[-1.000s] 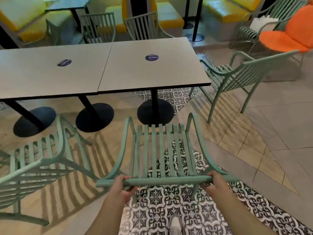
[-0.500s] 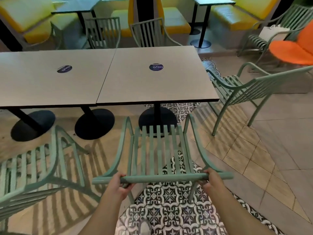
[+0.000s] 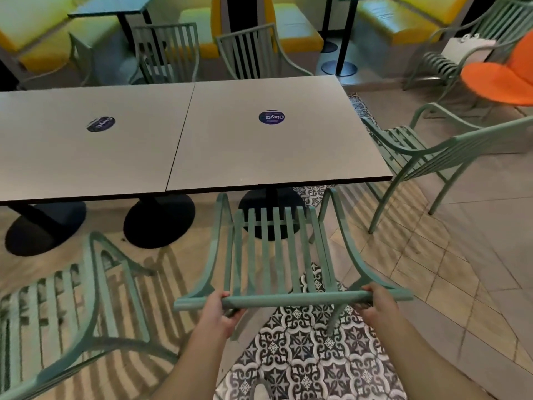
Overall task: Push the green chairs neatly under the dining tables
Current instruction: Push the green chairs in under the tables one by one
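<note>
A green slatted chair (image 3: pixel 277 252) stands right in front of me, facing the right-hand dining table (image 3: pixel 277 145). My left hand (image 3: pixel 220 308) grips the left end of its top back rail and my right hand (image 3: pixel 377 306) grips the right end. The tips of the chair's armrests reach the table's near edge, and the seat front lies over the black round table base (image 3: pixel 271 209). A second grey table (image 3: pixel 86 145) adjoins on the left. Another green chair (image 3: pixel 72 307) stands pulled out at the lower left, and a third (image 3: pixel 427 157) stands angled at the table's right end.
Two green chairs (image 3: pixel 248 50) stand tucked in at the tables' far side. Yellow benches (image 3: pixel 291 27) and dark small tables line the back. An orange chair (image 3: pixel 501 79) and another green chair with a white bag are at the far right. Patterned tiles cover the floor underfoot.
The chair in my hands has slid forward towards the right-hand table; its armrest tips now reach the table edge. I have stepped closer with it.
</note>
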A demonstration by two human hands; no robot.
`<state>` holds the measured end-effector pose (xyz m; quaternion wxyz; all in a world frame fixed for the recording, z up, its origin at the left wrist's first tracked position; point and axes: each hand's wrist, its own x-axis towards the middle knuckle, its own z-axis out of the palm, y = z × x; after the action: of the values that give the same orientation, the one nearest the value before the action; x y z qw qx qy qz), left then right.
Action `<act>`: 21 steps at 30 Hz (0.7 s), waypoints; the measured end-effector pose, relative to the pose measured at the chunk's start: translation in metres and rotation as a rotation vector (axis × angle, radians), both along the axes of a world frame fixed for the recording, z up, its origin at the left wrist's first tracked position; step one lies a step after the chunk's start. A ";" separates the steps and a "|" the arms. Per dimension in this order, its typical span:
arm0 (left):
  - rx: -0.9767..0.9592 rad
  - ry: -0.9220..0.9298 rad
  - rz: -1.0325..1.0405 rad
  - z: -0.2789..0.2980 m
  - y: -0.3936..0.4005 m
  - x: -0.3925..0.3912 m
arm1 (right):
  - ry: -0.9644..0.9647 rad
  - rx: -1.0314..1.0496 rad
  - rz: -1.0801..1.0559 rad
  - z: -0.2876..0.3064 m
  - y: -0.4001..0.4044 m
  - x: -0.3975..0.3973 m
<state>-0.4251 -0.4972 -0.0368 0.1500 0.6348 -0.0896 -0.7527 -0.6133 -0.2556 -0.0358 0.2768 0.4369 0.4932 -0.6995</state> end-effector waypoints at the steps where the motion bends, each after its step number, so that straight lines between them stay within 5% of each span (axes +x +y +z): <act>1: 0.005 0.001 -0.005 -0.001 -0.003 -0.004 | 0.003 -0.001 0.001 -0.001 -0.003 -0.003; 21: -0.034 -0.026 -0.013 -0.012 -0.045 -0.067 | 0.010 -0.021 0.004 -0.020 -0.051 -0.072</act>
<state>-0.4923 -0.5419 -0.0488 0.1546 0.6414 -0.1083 -0.7436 -0.6848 -0.3070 -0.0559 0.2802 0.4296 0.4880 -0.7063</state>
